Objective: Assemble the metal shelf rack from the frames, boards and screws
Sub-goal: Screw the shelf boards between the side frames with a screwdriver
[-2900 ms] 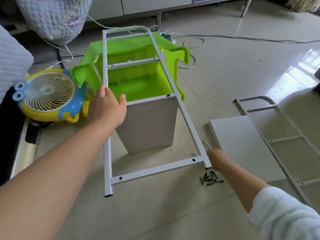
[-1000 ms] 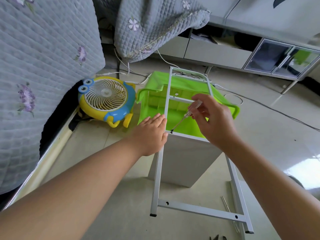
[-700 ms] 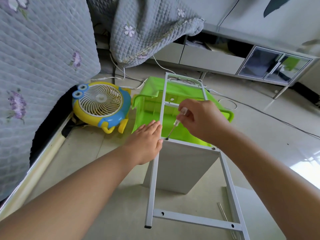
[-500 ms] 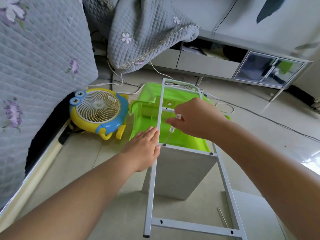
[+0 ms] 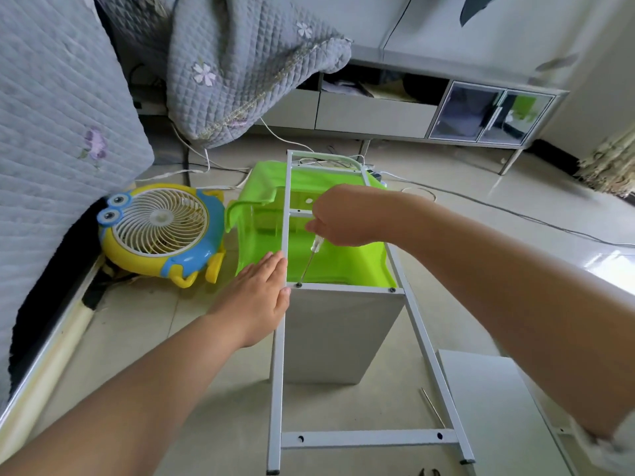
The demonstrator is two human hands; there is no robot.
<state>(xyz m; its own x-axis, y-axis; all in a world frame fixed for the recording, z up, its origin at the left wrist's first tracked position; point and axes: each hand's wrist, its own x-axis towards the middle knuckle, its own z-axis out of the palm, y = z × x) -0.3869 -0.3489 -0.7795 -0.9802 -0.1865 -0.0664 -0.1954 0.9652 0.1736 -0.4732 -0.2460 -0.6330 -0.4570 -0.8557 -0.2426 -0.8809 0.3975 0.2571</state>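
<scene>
A white metal side frame (image 5: 279, 365) lies flat on top of an upright grey board (image 5: 338, 334), its far end resting over a green plastic tub (image 5: 340, 262). My left hand (image 5: 256, 300) lies flat with straight fingers against the frame's left rail beside the board's corner. My right hand (image 5: 347, 218) grips the clear handle of a screwdriver (image 5: 311, 259), whose tip sits on a screw (image 5: 299, 285) at the left end of the crossbar. A second screw (image 5: 391, 289) sits at the right end.
A yellow and blue fan (image 5: 159, 230) stands left of the tub. A second grey board (image 5: 494, 410) lies flat at the lower right, with a thin metal rod (image 5: 433, 407) beside it. Quilted covers hang at the left and back. Cables run across the floor near a low cabinet (image 5: 378, 111).
My right hand took up the screwdriver from the floor, brought it over the frame and set its tip on the left screw. The left hand stayed on the left rail.
</scene>
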